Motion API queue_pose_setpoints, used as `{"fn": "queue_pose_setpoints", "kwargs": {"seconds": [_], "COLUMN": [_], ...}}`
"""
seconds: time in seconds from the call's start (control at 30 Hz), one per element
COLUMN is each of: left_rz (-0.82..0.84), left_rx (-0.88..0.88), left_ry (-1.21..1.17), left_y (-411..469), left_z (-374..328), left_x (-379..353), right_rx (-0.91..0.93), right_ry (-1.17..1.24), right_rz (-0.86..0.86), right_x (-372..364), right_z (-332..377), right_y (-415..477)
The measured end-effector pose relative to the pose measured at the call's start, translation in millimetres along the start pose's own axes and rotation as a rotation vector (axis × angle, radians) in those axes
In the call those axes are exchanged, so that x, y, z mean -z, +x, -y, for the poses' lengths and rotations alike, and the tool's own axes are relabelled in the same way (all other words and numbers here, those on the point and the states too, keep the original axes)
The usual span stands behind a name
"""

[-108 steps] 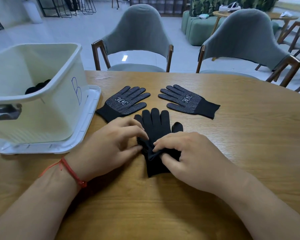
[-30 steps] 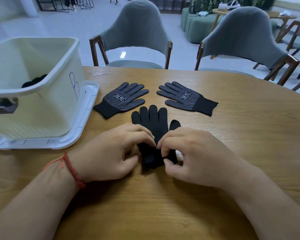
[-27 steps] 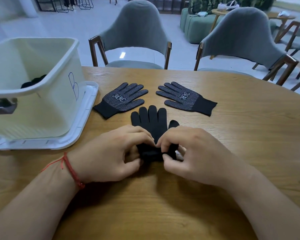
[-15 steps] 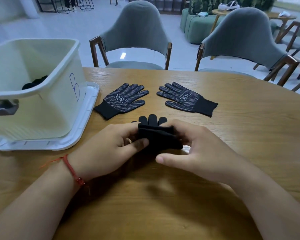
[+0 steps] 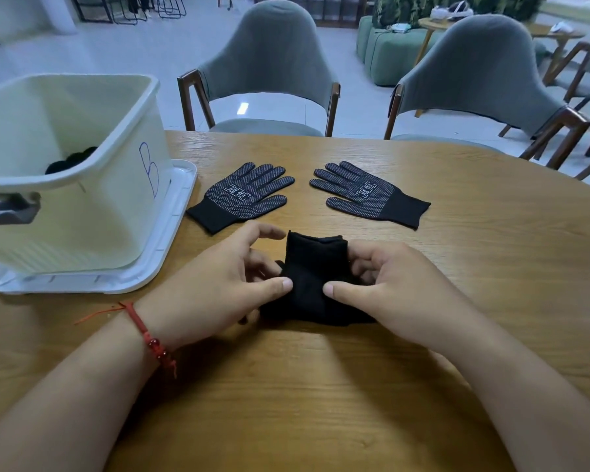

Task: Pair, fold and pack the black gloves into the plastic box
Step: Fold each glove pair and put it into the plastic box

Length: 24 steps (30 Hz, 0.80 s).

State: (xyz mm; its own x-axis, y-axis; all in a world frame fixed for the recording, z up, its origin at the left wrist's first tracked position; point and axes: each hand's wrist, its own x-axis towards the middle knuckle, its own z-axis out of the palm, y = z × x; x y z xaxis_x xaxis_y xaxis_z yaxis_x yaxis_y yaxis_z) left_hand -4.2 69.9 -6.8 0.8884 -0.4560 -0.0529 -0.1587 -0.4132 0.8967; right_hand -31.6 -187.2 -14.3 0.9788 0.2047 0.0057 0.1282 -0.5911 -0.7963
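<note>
- The folded glove bundle (image 5: 312,277), plain black and doubled over, lies on the wooden desk (image 5: 321,386) about midway between its left and right edges, with both hands on it
- The left hand (image 5: 218,284) clamps the bundle's left side: the thumb presses down on top and the lower fingers curl in against the cloth, while the forefinger is raised just clear of it
- The right hand (image 5: 399,291) clamps the right side the same way, thumb on top and fingers curled round the far right edge of the cloth; the two thumb tips are near each other but apart
- A red string bracelet (image 5: 143,332) sits on the left wrist
- Two loose gloves lie flat, dotted palms up, between the bundle and the desk's far edge: the left loose glove (image 5: 242,197) with its cuff just beside the left hand's forefinger, and the right loose glove (image 5: 365,195) with its cuff pointing toward the right edge; they do not touch
- The plastic box (image 5: 82,206), marked with a blue B, stands at the desk's left edge on a white lid (image 5: 171,247); something black (image 5: 70,160) shows inside it
- Two grey chairs (image 5: 266,63) stand beyond the far edge
</note>
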Motion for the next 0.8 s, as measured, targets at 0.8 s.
{"fn": "queue_pose_setpoints", "kwargs": {"seconds": [0.8], "left_rz": [-0.028], "left_rx": [-0.459], "left_ry": [0.618], "left_y": [-3], "left_z": [-2], "left_x": [0], "right_rx": [0.256], "right_ry": [-0.461], "right_rz": [-0.002], "right_x": [-7], "right_z": [0], "right_y": [0]}}
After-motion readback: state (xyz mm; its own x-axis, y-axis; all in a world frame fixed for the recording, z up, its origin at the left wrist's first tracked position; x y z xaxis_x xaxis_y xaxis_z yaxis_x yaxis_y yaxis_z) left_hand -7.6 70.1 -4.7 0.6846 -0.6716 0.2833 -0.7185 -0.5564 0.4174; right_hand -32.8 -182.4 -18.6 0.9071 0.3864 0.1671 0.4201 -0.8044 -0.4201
